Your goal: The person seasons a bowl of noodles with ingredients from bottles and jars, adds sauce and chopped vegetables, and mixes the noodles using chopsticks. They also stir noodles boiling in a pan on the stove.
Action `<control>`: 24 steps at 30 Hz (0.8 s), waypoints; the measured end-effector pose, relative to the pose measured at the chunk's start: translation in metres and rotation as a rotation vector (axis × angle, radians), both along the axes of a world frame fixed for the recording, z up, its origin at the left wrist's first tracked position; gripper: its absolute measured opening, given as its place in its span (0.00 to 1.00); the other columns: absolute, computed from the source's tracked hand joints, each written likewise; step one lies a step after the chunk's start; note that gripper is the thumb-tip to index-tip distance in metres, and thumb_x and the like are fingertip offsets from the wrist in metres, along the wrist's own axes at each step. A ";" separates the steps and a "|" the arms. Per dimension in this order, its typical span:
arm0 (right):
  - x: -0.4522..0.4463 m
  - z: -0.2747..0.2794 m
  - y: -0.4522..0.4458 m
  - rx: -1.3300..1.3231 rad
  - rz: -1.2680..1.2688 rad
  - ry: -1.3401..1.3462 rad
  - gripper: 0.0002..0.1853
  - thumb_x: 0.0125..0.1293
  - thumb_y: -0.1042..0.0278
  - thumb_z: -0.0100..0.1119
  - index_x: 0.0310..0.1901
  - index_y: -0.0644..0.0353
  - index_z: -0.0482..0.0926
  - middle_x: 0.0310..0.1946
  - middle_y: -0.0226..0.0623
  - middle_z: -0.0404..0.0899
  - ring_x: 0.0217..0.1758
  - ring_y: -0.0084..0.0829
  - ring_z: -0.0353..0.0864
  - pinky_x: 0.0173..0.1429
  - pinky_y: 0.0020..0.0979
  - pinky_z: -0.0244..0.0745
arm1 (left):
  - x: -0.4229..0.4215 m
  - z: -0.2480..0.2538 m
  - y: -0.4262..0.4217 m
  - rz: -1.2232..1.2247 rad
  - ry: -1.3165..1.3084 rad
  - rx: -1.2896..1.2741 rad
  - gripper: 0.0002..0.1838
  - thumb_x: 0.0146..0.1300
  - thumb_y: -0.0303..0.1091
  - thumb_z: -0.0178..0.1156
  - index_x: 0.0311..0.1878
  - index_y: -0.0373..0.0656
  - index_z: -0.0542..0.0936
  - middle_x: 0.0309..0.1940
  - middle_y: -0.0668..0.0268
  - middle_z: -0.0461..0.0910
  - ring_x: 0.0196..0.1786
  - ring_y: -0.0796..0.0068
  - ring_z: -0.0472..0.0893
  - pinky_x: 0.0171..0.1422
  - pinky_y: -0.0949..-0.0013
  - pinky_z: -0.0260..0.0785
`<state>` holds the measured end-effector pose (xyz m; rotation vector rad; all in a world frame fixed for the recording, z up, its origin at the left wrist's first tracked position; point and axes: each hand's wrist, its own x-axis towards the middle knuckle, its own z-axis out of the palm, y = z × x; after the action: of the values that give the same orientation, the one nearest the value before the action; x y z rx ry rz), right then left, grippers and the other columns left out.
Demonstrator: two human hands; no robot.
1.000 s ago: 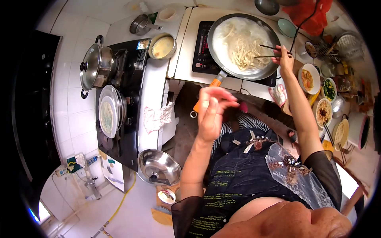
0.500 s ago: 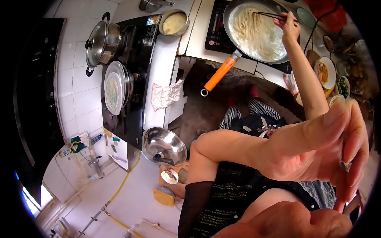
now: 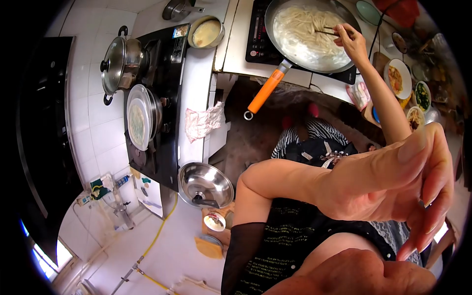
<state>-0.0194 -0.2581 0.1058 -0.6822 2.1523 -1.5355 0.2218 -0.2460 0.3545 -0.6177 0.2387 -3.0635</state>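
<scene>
My right hand [image 3: 351,43] is closed around dark chopsticks [image 3: 326,33], whose tips reach into the noodles [image 3: 307,27]. Pale and long, the noodles lie in whitish, foamy liquid inside a wide frying pan [image 3: 290,59] with an orange handle [image 3: 267,92]. That pan sits on a black induction cooker [image 3: 255,42]. Close to the camera, my left hand [image 3: 393,182] is raised in front of my chest. Its thumb and loosely bent fingers are apart, and nothing shows between them.
Left of the pan stands a pot of pale yellowish contents [image 3: 206,33]. A lidded steel pot [image 3: 115,64] and stacked plates [image 3: 140,118] are on the black gas stove [image 3: 162,169]. Dishes of food, including a white bowl [image 3: 397,78], stand at right. A steel wok [image 3: 205,184] lies lower left.
My right hand has brought the chopsticks toward the pan's near side, and the noodles, bunched beneath the tips before, now lie across the liquid. The view has shifted slightly. My left hand stays raised.
</scene>
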 end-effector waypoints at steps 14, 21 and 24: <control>0.033 0.107 0.065 0.269 0.298 0.082 0.16 0.68 0.57 0.49 0.42 0.63 0.78 0.25 0.31 0.77 0.25 0.20 0.72 0.32 0.23 0.69 | 0.004 -0.025 -0.016 0.096 -0.150 -0.309 0.27 0.70 0.57 0.26 0.34 0.43 0.64 0.30 0.56 0.73 0.31 0.66 0.75 0.31 0.69 0.71; 0.077 0.096 0.072 0.254 0.707 0.512 0.06 0.62 0.73 0.53 0.40 0.61 0.76 0.33 0.38 0.76 0.37 0.39 0.76 0.40 0.31 0.71 | 0.031 -0.111 -0.074 0.559 -0.865 -0.508 0.22 0.71 0.52 0.34 0.31 0.44 0.66 0.25 0.63 0.69 0.31 0.68 0.68 0.35 0.68 0.61; 0.061 0.038 0.057 0.202 0.761 0.847 0.08 0.57 0.74 0.54 0.39 0.58 0.76 0.30 0.36 0.73 0.37 0.39 0.73 0.39 0.35 0.71 | 0.056 -0.140 -0.086 0.671 -1.005 -0.450 0.19 0.70 0.50 0.38 0.31 0.45 0.67 0.26 0.64 0.68 0.32 0.68 0.67 0.37 0.70 0.62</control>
<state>0.0411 -0.2007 0.1442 -2.0391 2.0671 -0.6453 0.2779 -0.3316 0.2141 0.7308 -0.5503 -2.3544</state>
